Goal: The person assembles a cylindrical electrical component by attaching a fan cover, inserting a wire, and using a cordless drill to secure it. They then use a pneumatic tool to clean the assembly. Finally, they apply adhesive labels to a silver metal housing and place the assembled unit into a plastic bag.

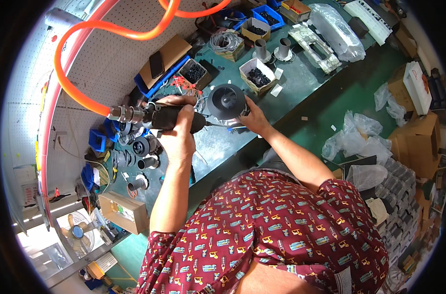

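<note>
The work in hand looked like fastening on a round fan part (pixel 225 102), with the driver brought up to it and both hands busy over the bench (pixel 223 153). The left hand (pixel 176 134) was closed around the driver (pixel 197 122), its thumb laid over the body, and an orange hose (pixel 78 90) ran to the driver's back end, out to the left of that hand. The driver's thin bit (pixel 216 125) pointed across toward the right hand, passing just below the fan part; whether its tip touched anything was too small to tell.

The right hand (pixel 254 117) held the fan part by its near right side, fingers bent in a narrow grip, some of them hidden behind it. The fan part was thus between the two hands, raised with its round open face up toward the head.

As a judgement, the next move called for a firm right hand and a straight bit, lined up with whatever point was meant to be driven.

Beyond the right hand stood a small carton (pixel 258 77) of black bits, with two grey tubes (pixel 273 50) farther out. Left of and nearer than the left hand lay another round part (pixel 141 145).
</note>
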The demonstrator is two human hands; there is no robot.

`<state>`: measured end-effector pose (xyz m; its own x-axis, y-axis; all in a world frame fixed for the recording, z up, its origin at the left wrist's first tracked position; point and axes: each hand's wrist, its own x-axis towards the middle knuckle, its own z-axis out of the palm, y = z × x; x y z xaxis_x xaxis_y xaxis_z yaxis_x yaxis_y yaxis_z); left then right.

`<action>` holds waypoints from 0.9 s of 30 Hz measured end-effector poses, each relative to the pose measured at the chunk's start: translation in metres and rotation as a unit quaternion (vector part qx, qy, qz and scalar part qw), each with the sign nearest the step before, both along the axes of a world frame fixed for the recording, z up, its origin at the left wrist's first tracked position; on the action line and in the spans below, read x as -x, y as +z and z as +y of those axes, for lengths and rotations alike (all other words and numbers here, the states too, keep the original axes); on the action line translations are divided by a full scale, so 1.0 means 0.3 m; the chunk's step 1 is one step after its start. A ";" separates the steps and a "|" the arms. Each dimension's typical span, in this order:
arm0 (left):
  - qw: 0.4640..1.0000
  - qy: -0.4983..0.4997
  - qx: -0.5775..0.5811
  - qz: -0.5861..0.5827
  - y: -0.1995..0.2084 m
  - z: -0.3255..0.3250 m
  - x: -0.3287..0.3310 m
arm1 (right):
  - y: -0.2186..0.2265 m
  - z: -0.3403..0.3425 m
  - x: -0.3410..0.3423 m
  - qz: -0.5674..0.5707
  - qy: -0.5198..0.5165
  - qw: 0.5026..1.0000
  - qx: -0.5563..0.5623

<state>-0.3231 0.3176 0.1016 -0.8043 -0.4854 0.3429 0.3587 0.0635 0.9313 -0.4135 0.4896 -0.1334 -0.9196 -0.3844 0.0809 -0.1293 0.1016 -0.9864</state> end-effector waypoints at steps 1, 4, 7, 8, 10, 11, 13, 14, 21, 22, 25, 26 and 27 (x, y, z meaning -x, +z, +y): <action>0.999 -0.005 -0.041 0.011 -0.004 0.016 -0.016 | 0.010 -0.003 -0.003 0.002 -0.002 1.000 -0.018; 0.999 0.008 -0.048 0.017 -0.037 0.014 -0.022 | 0.004 -0.002 0.009 0.002 0.002 1.000 -0.011; 0.998 0.011 -0.051 0.029 -0.047 0.017 -0.023 | -0.037 0.005 0.020 0.012 -0.002 1.000 -0.002; 0.999 0.018 -0.042 0.030 -0.055 0.011 -0.022 | -0.036 0.000 0.023 0.016 -0.002 1.000 0.000; 0.999 0.028 -0.029 0.031 -0.069 0.005 -0.022 | -0.035 0.005 0.024 0.015 0.007 1.000 -0.006; 0.999 0.030 -0.025 0.031 -0.072 0.005 -0.023 | -0.034 0.007 0.023 0.015 0.010 1.000 -0.007; 0.999 0.032 -0.028 0.033 -0.070 0.008 -0.022 | -0.033 0.005 0.029 0.012 0.006 1.000 -0.010; 0.998 0.031 -0.036 0.034 -0.071 0.012 -0.021 | -0.039 0.006 0.031 0.011 0.004 1.000 -0.013; 0.998 0.030 0.002 0.047 -0.070 0.041 -0.018 | -0.050 0.021 0.036 -0.026 0.010 0.999 0.021; 0.998 0.033 -0.001 0.048 -0.077 0.041 -0.023 | -0.066 0.009 0.032 -0.028 0.008 0.999 0.038; 0.998 0.019 -0.048 0.045 -0.084 0.027 -0.034 | -0.047 0.007 0.022 -0.037 -0.001 0.999 0.015; 0.998 0.020 -0.052 0.038 -0.076 0.018 -0.038 | -0.048 -0.008 0.026 -0.034 -0.001 0.999 0.015; 0.998 0.021 -0.049 0.040 -0.070 0.024 -0.035 | -0.050 -0.015 0.027 -0.032 -0.001 0.999 0.016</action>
<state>-0.3124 0.3249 0.0808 -0.7551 -0.5516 0.3544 0.4306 -0.0096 0.9025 -0.4215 0.4850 -0.1483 -0.9238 -0.3813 0.0338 -0.0657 0.0710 -0.9953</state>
